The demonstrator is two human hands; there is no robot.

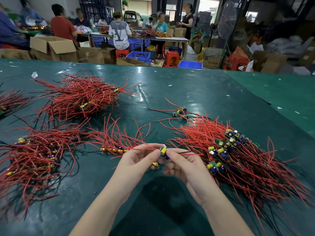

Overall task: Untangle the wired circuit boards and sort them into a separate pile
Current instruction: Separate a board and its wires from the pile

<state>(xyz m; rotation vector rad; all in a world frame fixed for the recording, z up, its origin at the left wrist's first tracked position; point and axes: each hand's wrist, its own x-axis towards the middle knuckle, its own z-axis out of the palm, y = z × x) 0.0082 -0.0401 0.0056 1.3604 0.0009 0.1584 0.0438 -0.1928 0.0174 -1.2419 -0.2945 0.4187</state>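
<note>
Two hands working one wired board loose above the green counter.

The left hand (138,159) and right hand (183,165) each pinch a small circuit board (163,152) between fingertips, its red wires trailing left. A big tangled pile (238,155) lies just right; sorted piles (39,155) sit left on the counter (187,92).

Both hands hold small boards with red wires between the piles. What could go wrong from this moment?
1. The left hand and right hand pinch a small yellow-capped circuit board; pulling might strain its thin red wires.
2. Those wires reach toward the small red-wired pile and could drag it.
</note>
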